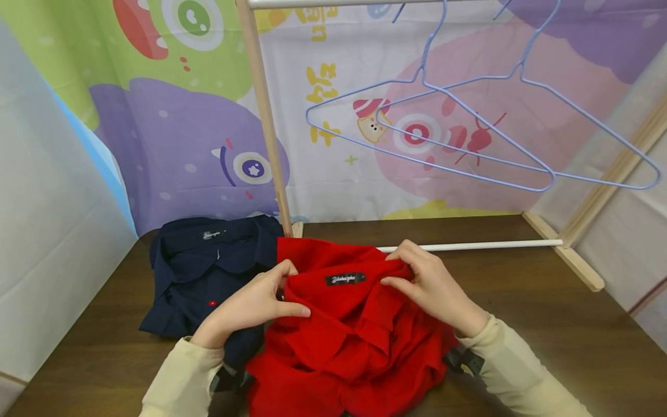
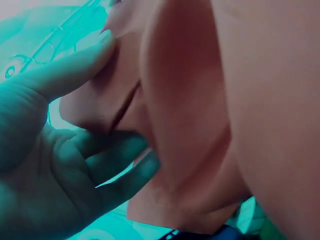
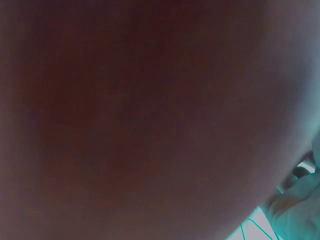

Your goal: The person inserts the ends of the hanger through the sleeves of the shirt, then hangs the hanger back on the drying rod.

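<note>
Both hands hold up a red collared shirt (image 1: 344, 324) by its neck, one at each side of the collar. A black label shows inside the collar. At the collar's left side, my left hand (image 1: 255, 304) grips the cloth, thumb in front and fingers behind. In the left wrist view that thumb lies along the collar fold, with the fingers under the fabric. My right hand (image 1: 432, 284) pinches the collar's right side between thumb and fingers. Red cloth fills most of the right wrist view. Beside the red shirt lies a folded navy shirt (image 1: 193, 278), partly covered by my left arm.
Two blue wire hangers (image 1: 432, 87) hang from the white top bar (image 1: 333, 3) of a wooden rack. The rack's left post (image 1: 267, 116) stands behind the shirts. A white lower bar (image 1: 484, 245) runs near the brown tabletop (image 1: 547, 336). A cartoon-print curtain hangs behind.
</note>
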`<action>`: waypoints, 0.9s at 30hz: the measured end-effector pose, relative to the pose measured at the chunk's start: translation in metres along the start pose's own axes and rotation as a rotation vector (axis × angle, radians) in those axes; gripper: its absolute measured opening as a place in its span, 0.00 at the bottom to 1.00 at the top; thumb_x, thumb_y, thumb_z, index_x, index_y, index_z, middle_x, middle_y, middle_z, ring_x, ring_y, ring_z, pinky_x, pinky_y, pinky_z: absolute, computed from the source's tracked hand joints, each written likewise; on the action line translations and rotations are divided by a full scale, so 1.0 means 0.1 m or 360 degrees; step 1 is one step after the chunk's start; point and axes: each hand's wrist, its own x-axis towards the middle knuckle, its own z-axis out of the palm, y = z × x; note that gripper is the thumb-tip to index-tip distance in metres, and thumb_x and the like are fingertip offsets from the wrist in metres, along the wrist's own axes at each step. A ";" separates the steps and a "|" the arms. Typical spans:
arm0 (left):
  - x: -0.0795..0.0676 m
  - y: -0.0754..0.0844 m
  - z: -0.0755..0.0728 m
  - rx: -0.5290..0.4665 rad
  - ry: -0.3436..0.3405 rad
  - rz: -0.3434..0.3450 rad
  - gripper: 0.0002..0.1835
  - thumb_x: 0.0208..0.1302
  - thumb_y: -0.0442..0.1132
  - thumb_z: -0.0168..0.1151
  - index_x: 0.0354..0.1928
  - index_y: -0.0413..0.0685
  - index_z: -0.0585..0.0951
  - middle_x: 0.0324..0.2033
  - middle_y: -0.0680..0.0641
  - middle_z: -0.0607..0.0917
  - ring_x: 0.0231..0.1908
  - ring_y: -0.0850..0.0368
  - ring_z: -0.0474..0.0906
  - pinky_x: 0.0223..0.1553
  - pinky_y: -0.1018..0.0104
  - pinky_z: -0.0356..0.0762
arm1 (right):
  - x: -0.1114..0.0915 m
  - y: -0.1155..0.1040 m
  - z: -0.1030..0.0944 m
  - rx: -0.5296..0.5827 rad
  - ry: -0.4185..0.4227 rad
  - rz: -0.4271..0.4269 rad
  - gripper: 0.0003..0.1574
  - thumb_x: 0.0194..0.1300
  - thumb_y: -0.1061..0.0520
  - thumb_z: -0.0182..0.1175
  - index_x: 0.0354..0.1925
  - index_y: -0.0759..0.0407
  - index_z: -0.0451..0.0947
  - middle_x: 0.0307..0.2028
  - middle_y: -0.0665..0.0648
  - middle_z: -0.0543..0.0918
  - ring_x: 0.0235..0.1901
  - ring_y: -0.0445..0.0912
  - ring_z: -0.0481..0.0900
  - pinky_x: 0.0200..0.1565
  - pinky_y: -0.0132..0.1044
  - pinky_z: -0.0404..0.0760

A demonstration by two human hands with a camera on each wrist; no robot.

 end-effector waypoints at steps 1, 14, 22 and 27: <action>-0.01 0.02 -0.01 -0.0012 0.0012 0.0003 0.24 0.48 0.48 0.69 0.37 0.48 0.64 0.15 0.53 0.68 0.12 0.63 0.60 0.18 0.70 0.61 | 0.00 0.00 -0.01 -0.0008 0.0008 0.0031 0.19 0.43 0.63 0.71 0.34 0.56 0.73 0.29 0.46 0.72 0.24 0.35 0.64 0.26 0.20 0.63; -0.10 0.23 -0.04 -0.0054 0.0391 0.0066 0.20 0.53 0.48 0.66 0.40 0.52 0.66 0.22 0.53 0.77 0.21 0.61 0.72 0.24 0.69 0.68 | -0.01 -0.05 -0.03 -0.0220 -0.0001 0.0276 0.23 0.48 0.56 0.69 0.41 0.57 0.70 0.17 0.44 0.71 0.15 0.34 0.52 0.18 0.25 0.59; -0.10 0.30 0.01 -0.0172 0.0625 0.0195 0.18 0.56 0.43 0.64 0.45 0.51 0.69 0.30 0.52 0.79 0.25 0.62 0.75 0.27 0.68 0.73 | 0.00 -0.12 -0.11 -0.0349 0.0163 0.0188 0.24 0.44 0.57 0.72 0.39 0.59 0.72 0.16 0.45 0.71 0.14 0.35 0.57 0.19 0.24 0.61; -0.10 0.30 0.03 -0.0160 0.0709 0.0234 0.16 0.55 0.42 0.65 0.43 0.51 0.71 0.27 0.52 0.79 0.22 0.62 0.74 0.24 0.69 0.73 | 0.01 -0.16 -0.15 -0.0459 0.0238 0.0116 0.21 0.43 0.54 0.72 0.34 0.58 0.73 0.13 0.43 0.69 0.13 0.34 0.56 0.17 0.24 0.58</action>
